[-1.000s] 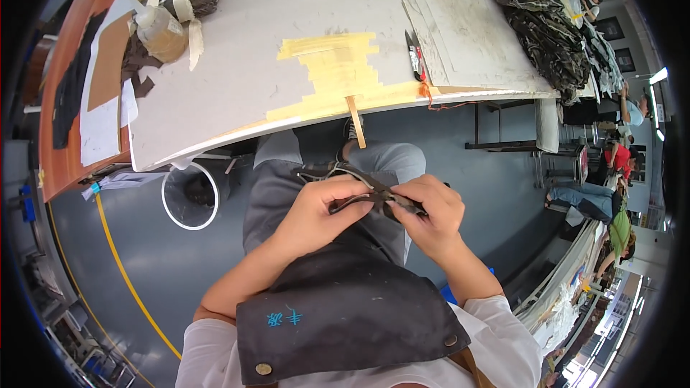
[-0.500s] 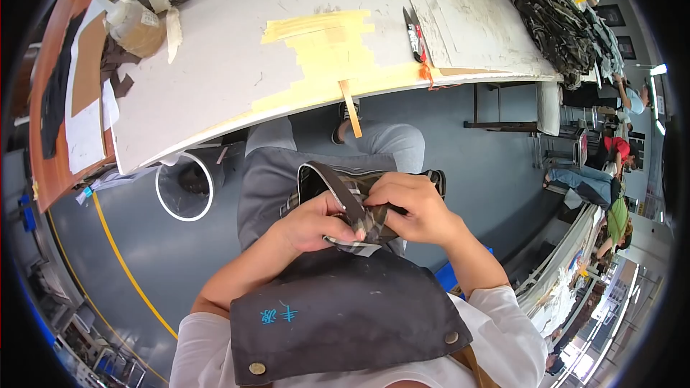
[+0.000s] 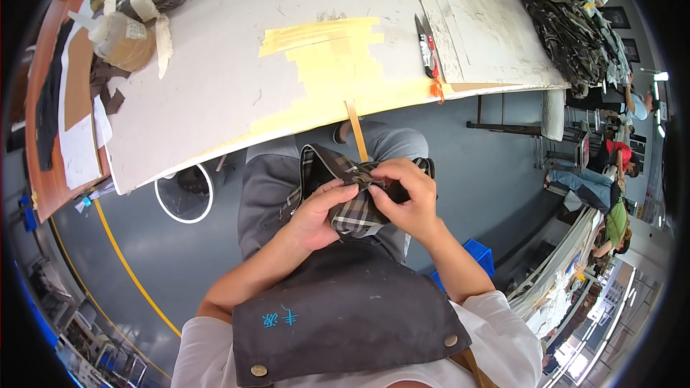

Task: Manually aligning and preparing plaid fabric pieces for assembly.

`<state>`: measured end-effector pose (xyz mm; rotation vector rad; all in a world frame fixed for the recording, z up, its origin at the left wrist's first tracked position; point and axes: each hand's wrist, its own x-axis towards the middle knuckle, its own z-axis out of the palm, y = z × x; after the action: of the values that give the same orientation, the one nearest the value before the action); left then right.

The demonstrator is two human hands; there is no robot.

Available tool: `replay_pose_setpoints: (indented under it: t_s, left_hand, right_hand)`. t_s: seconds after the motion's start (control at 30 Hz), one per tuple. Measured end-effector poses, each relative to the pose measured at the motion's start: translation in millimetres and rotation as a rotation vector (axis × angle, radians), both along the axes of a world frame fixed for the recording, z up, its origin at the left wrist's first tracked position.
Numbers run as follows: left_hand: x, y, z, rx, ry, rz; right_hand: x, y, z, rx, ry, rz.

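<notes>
- Head view: a brown, black and cream plaid cloth piece [image 3: 359, 214] is resting above the person's lap, in front of a dark grey fabric apron [image 3: 338, 316] and below the near edge of a pale, board-topped bench [image 3: 215, 50].
- The left hand [image 3: 315, 217] is pinching the gathered dark edge of the cloth between thumb and fingers.
- The right hand [image 3: 410, 190] is pinching the same edge just beside it, thumb below and bent forefinger above; what lies right between the fingertips is too small to tell.
- Compared with half a second ago, the two hands' fingertips are meeting closer together along the dark edge, and more of the plaid face is showing beneath them.
- That change is suggesting, as a judgement, that the handling is now centring on one small spot of the edge, with both hands sharing it.
- A flat tan strip [image 3: 357, 133] is hanging from the bench edge beyond the cloth, below a patch of yellow tape [image 3: 330, 50].
- Red-and-black metal snips [image 3: 429, 54] are lying on the bench to the right, well apart from both hands.
- A translucent squeeze bottle [image 3: 123, 41] holding amber liquid is standing at the bench's left.
</notes>
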<state>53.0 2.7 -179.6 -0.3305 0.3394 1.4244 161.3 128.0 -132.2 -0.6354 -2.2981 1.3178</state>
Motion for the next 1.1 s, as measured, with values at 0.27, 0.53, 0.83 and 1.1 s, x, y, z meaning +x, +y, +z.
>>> replay_pose_setpoints:
  t_s: [0.27,0.53,0.83,1.1]
  left_hand:
    - [3,11,-11,-0.143,-0.096,-0.004]
    - [3,13,-4,-0.244,-0.13,0.015]
    - [2,12,6,-0.193,-0.156,0.052]
    - [4,15,10,-0.243,-0.159,0.089]
  right_hand:
    - [0,2,-18,-0.071,-0.161,-0.083]
    - [0,-2,-21,-0.108,-0.175,-0.157]
    - [-5,-6,-15,-0.161,-0.1,-0.183]
    - [-4,-13,-19,-0.259,-0.089,-0.265]
